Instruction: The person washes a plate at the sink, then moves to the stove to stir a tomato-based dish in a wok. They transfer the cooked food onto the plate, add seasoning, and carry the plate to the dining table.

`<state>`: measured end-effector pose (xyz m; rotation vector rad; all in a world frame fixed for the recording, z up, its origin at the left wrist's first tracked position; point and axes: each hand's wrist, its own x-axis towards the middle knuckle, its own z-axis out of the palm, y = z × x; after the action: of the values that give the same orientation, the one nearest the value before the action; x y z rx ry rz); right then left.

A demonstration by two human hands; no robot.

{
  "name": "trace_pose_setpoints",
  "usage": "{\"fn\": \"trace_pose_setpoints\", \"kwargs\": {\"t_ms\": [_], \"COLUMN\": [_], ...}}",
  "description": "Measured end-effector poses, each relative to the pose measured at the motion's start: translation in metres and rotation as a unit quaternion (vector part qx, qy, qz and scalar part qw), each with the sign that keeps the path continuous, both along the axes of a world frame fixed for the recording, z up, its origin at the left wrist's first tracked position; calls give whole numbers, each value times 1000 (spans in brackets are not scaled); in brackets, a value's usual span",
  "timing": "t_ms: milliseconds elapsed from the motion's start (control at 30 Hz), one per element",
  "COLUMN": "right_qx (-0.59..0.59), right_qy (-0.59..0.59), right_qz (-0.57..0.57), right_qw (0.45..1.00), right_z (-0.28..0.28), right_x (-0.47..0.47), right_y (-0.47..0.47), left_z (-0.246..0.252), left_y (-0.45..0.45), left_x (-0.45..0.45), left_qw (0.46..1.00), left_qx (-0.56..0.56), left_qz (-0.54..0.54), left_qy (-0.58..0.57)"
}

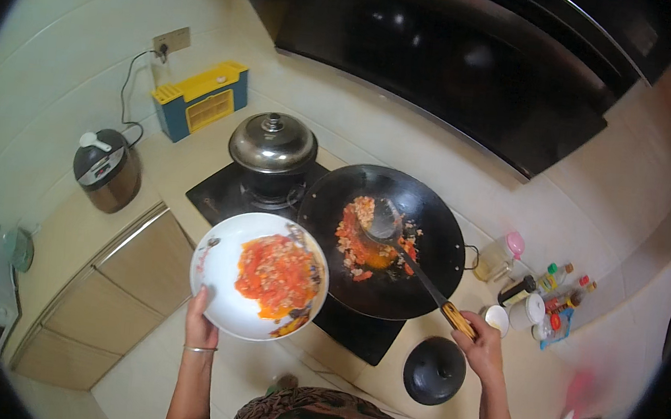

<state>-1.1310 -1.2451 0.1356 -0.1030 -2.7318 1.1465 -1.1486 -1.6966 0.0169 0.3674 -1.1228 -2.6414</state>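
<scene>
My left hand [202, 320] grips the rim of a white plate [217, 295] with a printed pattern. On the plate lies a heap of cooked tomato and minced meat [276, 273] in orange, oily sauce. My right hand [482, 345] is closed around the wooden handle of a metal cooking ladle [383, 221]. The ladle's bowl rests in a black wok [331, 263] on the hob, among more of the tomato and meat mixture [362, 242]. The plate is held up beside the wok's left side and overlaps it in view.
A lidded steel pot [273, 144] stands on the hob's other burner. A black lid [435, 371] lies near my right hand. Condiment bottles [568, 290] and a small white bowl [496, 319] line the right counter. A rice cooker [108, 171] stands left, under a wall socket [172, 41]. The range hood [432, 56] overhangs the wok.
</scene>
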Motion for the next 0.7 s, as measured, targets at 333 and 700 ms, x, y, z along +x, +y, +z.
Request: {"fn": "trace_pose_setpoints", "kwargs": {"t_ms": [333,700], "right_qx": [212,366], "right_qy": [78,251], "right_qz": [77,105], "right_qw": [971,890], "right_z": [63,60], "right_x": [51,61], "right_y": [-34,-9], "left_z": [6,18], "left_y": [31,50], "left_x": [-32,-39], "left_qw": [999,999], "left_qx": [3,13], "left_qz": [-36,-31], "left_qy": [10,11]}}
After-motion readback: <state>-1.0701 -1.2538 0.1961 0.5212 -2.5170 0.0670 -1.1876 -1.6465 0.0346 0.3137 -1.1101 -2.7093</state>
